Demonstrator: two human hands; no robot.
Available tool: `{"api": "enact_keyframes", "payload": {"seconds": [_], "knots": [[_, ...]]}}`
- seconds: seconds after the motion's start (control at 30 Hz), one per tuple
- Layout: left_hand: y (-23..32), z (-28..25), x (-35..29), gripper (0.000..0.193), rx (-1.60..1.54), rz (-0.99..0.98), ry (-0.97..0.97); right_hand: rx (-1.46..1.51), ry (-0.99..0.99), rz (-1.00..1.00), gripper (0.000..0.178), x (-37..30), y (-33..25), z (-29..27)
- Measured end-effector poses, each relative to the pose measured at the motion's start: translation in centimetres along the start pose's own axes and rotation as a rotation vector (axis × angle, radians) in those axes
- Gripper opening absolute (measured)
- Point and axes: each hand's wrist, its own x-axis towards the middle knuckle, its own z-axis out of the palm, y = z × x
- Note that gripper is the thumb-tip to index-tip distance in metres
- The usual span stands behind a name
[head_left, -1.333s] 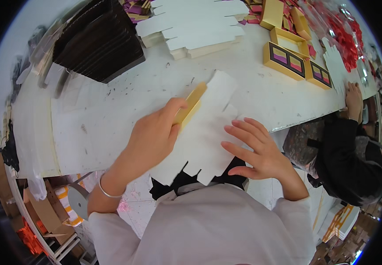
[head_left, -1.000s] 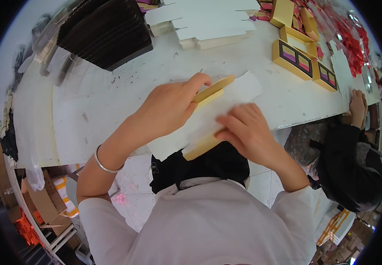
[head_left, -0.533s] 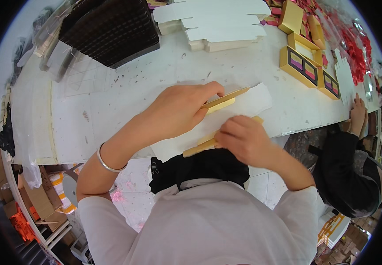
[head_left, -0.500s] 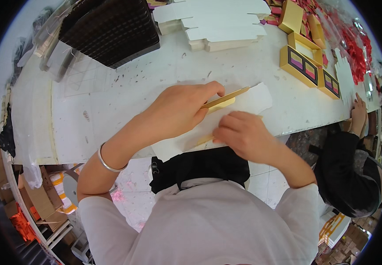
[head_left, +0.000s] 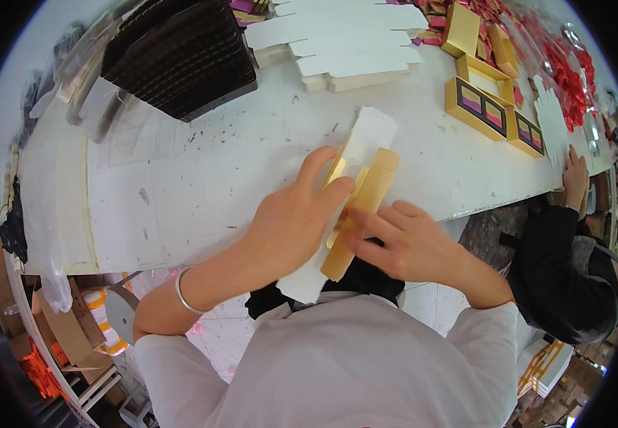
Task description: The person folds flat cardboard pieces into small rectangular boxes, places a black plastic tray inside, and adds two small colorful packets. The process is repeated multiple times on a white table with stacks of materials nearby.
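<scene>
A partly folded carton [head_left: 375, 189], gold outside and white inside, stands slanted between my hands over the table's near edge. Its white flaps stick out at the far end and at the near end by my lap. My left hand [head_left: 284, 221] grips its left side, thumb and forefinger closed on a folded gold edge. From the right, my right hand [head_left: 412, 242] has curled fingers against the gold side panel; the fingertips are partly blurred and hidden behind the panel. A silver bangle [head_left: 186, 294] circles my left wrist.
Stacked black plastic trays [head_left: 180, 60] stand at the far left. Beyond my hands lies a pile of flat white cartons [head_left: 352, 46]. Gold boxes [head_left: 477, 107] with coloured packets sit at the right, near loose red wrappers [head_left: 573, 85]. Another person's hand [head_left: 574, 178] rests on the right table edge.
The carton has turned steeper, its far end swinging away and to the left. Its gold side panel now faces up. Both hands have shifted with it and still hold it.
</scene>
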Motion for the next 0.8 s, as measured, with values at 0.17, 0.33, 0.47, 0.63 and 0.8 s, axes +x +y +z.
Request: {"api": "enact_keyframes", "payload": {"seconds": [0.17, 0.33, 0.47, 0.63, 0.8], "knots": [[0.7, 1.1, -0.3, 0.036, 0.019, -0.008, 0.089, 0.403, 0.010, 0.049, 0.023, -1.4, 0.6, 2.1], [-0.9, -1.6, -0.9, 0.038, -0.318, 0.252, -0.225, 0.535, 0.008, 0.118, 0.023, -1.8, 2.2, 1.2], [-1.5, -1.5, -1.4, 0.042, -0.182, 0.348, -0.240, 0.589, 0.035, 0.144, 0.021, -2.1, 2.3, 1.2], [-1.2, 1.3, -1.4, 0.026, -0.134, 0.407, -0.029, 0.589, 0.057, 0.169, 0.019, -1.8, 1.9, 1.0], [0.7, 2.0, -1.1, 0.015, -0.188, 0.259, 0.065, 0.528, 0.063, 0.221, 0.017, -1.9, 1.0, 1.3]]}}
